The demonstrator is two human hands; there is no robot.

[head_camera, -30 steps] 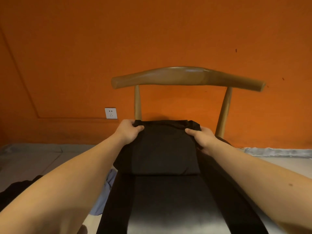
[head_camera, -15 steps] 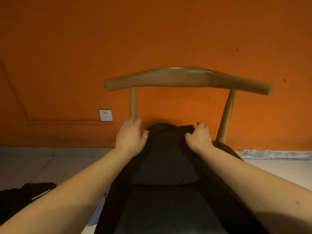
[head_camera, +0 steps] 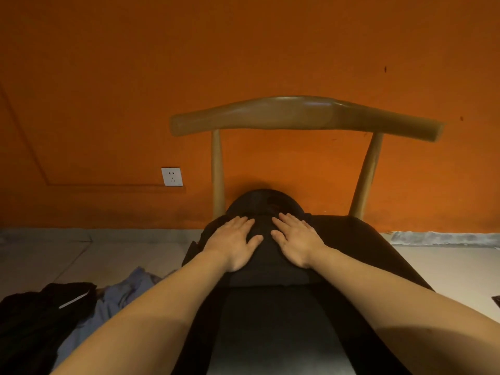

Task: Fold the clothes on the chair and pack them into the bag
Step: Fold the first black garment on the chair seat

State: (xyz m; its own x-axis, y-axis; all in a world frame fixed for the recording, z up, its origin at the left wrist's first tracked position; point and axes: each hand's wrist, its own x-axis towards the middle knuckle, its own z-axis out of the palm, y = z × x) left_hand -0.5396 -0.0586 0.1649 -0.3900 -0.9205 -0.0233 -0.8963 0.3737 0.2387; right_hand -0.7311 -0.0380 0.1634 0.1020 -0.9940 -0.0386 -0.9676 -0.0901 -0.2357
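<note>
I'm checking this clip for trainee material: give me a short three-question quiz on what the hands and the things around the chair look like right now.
1. True or false: the left hand and the right hand both lie flat, fingers straight, on the folded black garment on the curved-backed wooden chair.
2. The white wall socket sits: A) left of the chair, B) right of the chair, C) above the backrest.
3. Fill in the colour: the crumpled cloth on the grey floor, beside the black cloth heap, is ____.
Key: 1 true; 2 A; 3 blue-grey.
</note>
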